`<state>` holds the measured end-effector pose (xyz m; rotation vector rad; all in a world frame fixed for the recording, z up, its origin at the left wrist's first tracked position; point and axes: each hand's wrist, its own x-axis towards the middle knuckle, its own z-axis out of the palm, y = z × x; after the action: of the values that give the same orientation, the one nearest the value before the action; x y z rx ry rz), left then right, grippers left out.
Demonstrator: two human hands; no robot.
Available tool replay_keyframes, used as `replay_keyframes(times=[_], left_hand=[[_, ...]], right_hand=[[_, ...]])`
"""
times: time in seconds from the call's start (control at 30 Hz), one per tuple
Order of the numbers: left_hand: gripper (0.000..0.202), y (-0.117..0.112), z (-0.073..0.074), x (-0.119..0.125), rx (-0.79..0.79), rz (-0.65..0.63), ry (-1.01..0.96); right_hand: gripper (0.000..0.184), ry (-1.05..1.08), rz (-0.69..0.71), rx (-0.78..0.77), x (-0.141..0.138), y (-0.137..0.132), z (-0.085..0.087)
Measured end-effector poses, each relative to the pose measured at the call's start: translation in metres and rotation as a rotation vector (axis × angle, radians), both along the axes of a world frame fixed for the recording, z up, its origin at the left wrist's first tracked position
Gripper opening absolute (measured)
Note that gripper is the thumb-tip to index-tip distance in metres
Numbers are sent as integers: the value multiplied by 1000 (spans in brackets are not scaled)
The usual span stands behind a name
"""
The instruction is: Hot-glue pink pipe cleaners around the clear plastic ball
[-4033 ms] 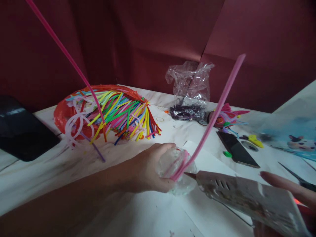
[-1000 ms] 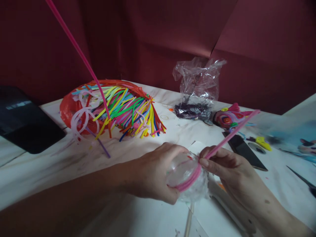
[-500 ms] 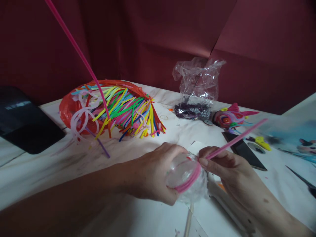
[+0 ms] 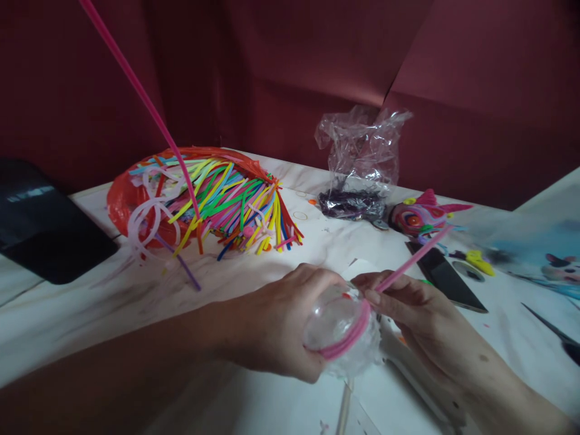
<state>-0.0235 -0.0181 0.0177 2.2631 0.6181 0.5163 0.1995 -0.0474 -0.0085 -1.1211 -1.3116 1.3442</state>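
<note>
My left hand (image 4: 294,320) is wrapped round a clear, rounded plastic object (image 4: 333,311), perhaps a ball or the end of a bottle, gripping it from the left. Pink pipe cleaner (image 4: 347,339) runs in strands around its side, with a small red spot near the top. Between thumb and fingertips, my right hand (image 4: 408,302) pinches the same pipe cleaner close against the object's right edge. The pipe cleaner's free end sticks out up and to the right past my fingers. Below the object a thin pale stick (image 4: 345,408) shows; whether they are joined I cannot tell.
At the back left, a red plastic bag (image 4: 120,202) spills many coloured pipe cleaners (image 4: 235,202). Farther back are a clear bag (image 4: 362,145) with dark purple strands and a pink craft figure (image 4: 419,217). A phone (image 4: 446,278) and scissors (image 4: 555,332) lie right; a black device (image 4: 52,223) stands left.
The pipe cleaner's free end sticks out less far to the right than before. My right hand has shifted slightly left, closer around the object's edge. My left hand keeps its grip.
</note>
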Motion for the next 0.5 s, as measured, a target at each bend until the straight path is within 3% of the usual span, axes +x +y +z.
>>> replay_keyframes(times=[0.5], left_hand=[[67, 0, 3, -1, -19, 29, 60]], right_hand=[[23, 39, 0, -17, -4, -2, 3]])
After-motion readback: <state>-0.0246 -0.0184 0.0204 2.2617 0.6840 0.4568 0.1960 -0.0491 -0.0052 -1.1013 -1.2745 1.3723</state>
